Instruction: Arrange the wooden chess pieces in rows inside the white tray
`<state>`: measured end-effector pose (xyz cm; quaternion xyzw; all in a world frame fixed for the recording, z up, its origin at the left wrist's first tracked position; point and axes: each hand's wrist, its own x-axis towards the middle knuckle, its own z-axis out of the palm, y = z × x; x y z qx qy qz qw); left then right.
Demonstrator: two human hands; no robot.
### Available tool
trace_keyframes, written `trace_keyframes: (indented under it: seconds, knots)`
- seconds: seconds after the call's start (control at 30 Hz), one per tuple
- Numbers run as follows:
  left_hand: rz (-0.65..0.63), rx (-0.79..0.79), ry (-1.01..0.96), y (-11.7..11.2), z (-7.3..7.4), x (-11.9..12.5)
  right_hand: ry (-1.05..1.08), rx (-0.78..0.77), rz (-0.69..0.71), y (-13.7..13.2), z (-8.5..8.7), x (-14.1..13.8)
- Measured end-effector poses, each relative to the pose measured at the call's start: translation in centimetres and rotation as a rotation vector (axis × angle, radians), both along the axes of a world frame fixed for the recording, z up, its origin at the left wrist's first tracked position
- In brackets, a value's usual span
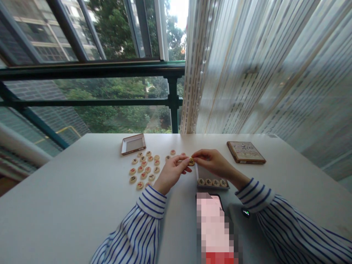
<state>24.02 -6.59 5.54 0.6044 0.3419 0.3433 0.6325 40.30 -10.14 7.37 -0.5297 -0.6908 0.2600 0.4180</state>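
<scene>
Head view: my left hand [173, 170] and right hand [213, 162] are pinching one round piece [191, 162] together; four pieces [208, 182] are sitting in the open box [205, 172], nearer me than my right hand; loose pieces [147, 169] are lying left of my left hand.

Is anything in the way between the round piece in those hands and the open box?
Nothing that I can see. The left hand and right hand both hold the round piece, near the open box. The right hand partly hides the box's far end; four pieces line its near end.
</scene>
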Motion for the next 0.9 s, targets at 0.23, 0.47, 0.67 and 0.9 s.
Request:
trace_keyframes:
  seconds: [0.23,0.47,0.67,0.9]
  knots:
    - [0.017,-0.057,-0.074,-0.5,-1.0,1.2,-0.005,-0.009,-0.018,-0.6,-0.5,1.0]
    - [0.057,-0.018,-0.112,-1.2,-2.1,2.1,-0.050,-0.053,-0.022,-1.3,-0.5,1.5]
    - [0.099,0.019,-0.115,-1.8,-3.3,2.4,-0.054,-0.092,0.028,-1.6,-0.9,1.8]
    - [0.114,0.042,-0.057,-2.3,-3.6,2.5,-0.074,-0.092,0.091,-1.9,-1.6,2.4]
